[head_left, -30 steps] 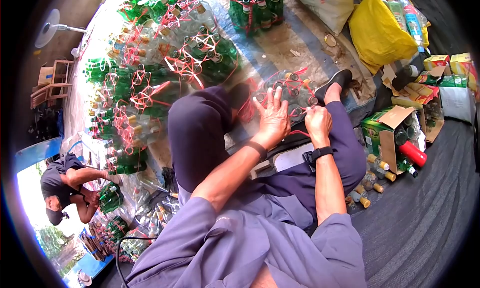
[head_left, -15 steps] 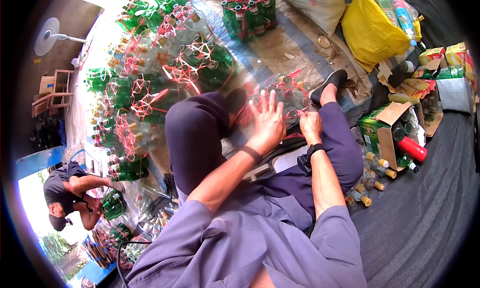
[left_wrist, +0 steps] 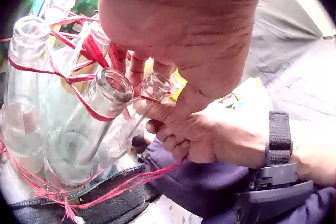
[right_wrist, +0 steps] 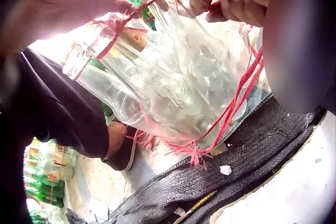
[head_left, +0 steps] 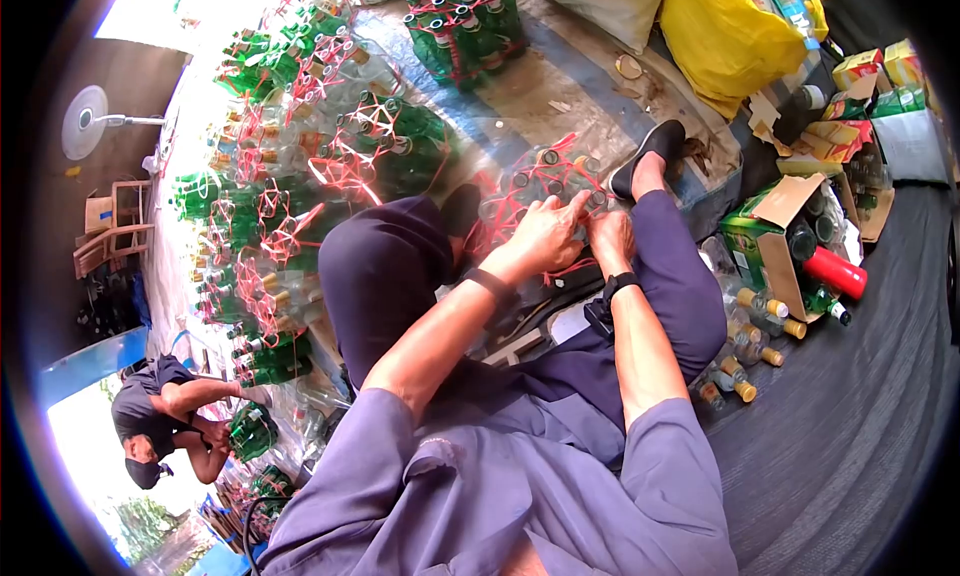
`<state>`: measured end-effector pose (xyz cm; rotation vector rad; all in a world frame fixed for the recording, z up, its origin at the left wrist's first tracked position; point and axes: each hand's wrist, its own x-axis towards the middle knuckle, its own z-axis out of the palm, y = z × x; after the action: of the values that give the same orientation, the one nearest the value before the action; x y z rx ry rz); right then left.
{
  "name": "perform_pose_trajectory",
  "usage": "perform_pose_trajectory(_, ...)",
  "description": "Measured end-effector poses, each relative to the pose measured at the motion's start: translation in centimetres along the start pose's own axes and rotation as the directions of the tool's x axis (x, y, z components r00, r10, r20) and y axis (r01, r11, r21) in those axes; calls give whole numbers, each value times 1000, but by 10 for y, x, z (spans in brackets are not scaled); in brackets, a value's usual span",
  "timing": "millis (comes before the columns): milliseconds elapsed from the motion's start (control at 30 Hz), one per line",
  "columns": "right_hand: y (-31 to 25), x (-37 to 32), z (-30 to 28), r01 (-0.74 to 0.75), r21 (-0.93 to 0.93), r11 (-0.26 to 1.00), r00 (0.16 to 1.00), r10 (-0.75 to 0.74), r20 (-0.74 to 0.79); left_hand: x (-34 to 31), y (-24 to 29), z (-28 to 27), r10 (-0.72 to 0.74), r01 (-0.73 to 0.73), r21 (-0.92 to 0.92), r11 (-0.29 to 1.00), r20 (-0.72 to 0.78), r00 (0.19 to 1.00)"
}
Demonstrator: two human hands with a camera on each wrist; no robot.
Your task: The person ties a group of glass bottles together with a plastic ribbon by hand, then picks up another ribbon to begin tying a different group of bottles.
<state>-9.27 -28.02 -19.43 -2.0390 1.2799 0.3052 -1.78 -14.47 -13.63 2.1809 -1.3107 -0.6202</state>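
Observation:
A bundle of clear glass bottles [head_left: 545, 184] stands between my legs, its necks laced with red plastic twine [left_wrist: 86, 98]. My left hand [head_left: 545, 236] bends over the necks at the near right side, index finger extended, thumb and fingers at the twine around one bottle neck [left_wrist: 156, 85]. Close beside it, my right hand [head_left: 612, 238] has its fingers curled round the twine, and a strand runs from below that fist to the bundle's base. In the right wrist view both hands meet at the top of the bottles, and the left fingertips are partly hidden.
Many tied green and clear bottles [head_left: 270, 196] stand on the left. Another green bundle [head_left: 465, 36] is ahead. A yellow sack [head_left: 730, 41], an open carton [head_left: 765, 236] and loose bottles [head_left: 745, 351] lie on the right. Another person [head_left: 175, 416] squats far left.
My left hand has gone from spread fingers over the bundle to bent toward the right-hand bottle necks, nearer my right hand. The right hand stays by the twine. The head view has shifted.

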Motion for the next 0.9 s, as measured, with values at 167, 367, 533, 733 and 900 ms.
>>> perform_pose_trajectory(167,-1,0,-1,-7,24,1000,1000,7,26,2,-1,-4,-20,14,106,994,54,998)
perform_pose_trajectory(367,0,3,2,-19,31,999,999,18,47,5,14,-16,-56,2,356,934,141,988)
perform_pose_trajectory(533,-8,-4,-7,18,97,995,997,-25,71,8,6,-17,-16,-56,455,889,154,988)
perform_pose_trajectory(733,-10,-4,-8,16,96,995,998,-22,59,11,-2,-20,-60,18,209,978,198,978)
perform_pose_trajectory(900,-7,2,3,-25,99,995,999,23,21,13,-7,-18,-52,6,184,983,242,969)
